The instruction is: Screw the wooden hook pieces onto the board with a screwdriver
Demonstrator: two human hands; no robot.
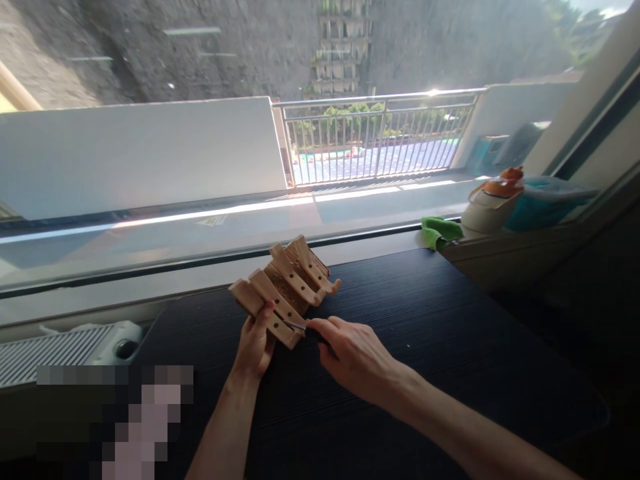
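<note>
Near the window ledge (370, 247), long hooked slats (293, 275) point right and nearward.

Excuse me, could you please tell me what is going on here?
A person's left hand holds a slatted wooden piece, tilted, over a dark table. The right hand grips a slim tool, its metal end at the nearest slats. Whether it touches them is hard to tell. A green cloth lies by the table's far edge.

Wooden rack (294, 275) light tan, dark dots; tabletop (410, 313) black, fine grain lines; cloth (440, 231) green; container (484, 212) cream and orange.
</note>
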